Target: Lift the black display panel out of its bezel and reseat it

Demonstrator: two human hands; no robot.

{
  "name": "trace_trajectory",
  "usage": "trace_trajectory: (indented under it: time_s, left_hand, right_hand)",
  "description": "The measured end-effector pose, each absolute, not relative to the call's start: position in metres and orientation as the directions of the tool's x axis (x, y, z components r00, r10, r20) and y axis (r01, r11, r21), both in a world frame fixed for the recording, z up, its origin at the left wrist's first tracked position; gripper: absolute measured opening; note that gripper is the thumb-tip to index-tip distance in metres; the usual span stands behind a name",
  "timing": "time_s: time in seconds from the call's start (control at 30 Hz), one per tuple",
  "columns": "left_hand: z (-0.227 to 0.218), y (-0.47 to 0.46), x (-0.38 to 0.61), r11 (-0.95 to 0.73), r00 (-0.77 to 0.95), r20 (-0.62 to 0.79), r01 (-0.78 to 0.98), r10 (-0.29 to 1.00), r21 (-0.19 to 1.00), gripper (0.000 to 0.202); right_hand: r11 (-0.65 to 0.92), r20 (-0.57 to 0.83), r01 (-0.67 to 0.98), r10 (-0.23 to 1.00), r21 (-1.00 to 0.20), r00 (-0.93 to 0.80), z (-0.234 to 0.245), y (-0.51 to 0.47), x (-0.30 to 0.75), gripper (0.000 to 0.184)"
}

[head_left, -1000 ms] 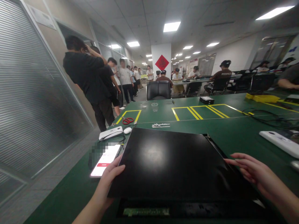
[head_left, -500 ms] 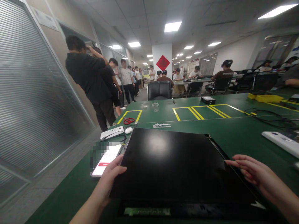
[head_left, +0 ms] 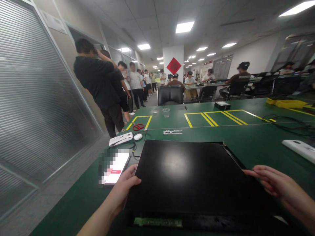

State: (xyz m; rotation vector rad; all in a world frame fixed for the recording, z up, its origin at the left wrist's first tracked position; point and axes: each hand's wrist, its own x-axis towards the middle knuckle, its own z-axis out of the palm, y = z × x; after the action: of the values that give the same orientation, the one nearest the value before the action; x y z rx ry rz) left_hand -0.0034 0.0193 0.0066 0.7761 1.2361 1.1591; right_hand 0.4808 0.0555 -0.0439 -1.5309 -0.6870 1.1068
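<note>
A large black display panel [head_left: 197,177] lies in front of me, a ceiling light mirrored in its glossy face. Beneath it sits a black frame [head_left: 233,152], which shows along the right side and far edge. A green strip [head_left: 157,222] is visible at the near edge. My left hand [head_left: 126,186] is closed on the panel's left edge, thumb on top, the other fingers partly hidden under it. At the right edge, my right hand [head_left: 273,182] has its fingers stretched out, a fingertip touching the panel's side. Its lower fingers are partly hidden in shadow.
Left of the panel lie a phone [head_left: 116,168], a white device [head_left: 121,139], a white mouse [head_left: 138,137] and red scissors [head_left: 138,127]. White strips [head_left: 172,132] and a clear cup [head_left: 166,112] lie beyond. Another white device [head_left: 300,149] and black cables [head_left: 283,121] are on the right. Several people stand at left.
The panel's far left corner has come down, and its far edge now sits closer along the frame. Both hands stay at its sides. The whole view has shifted slightly.
</note>
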Motion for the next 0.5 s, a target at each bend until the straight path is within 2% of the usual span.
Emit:
trace_trajectory:
  time_s: [0.27, 0.5]
  left_hand:
    - [0.002, 0.020, -0.003, 0.286, -0.008, -0.298, -0.249, 0.955, 0.925, 0.046]
    - [-0.002, 0.020, 0.001, 0.270, -0.050, -0.293, -0.263, 0.955, 0.926, 0.050]
  right_hand:
    - [-0.244, -0.238, -0.041, 0.877, -0.969, 0.417, -0.041, 0.054, 0.478, 0.028]
    - [-0.232, -0.213, -0.007, 0.879, -0.973, 0.426, -0.050, 0.056, 0.485, 0.025]
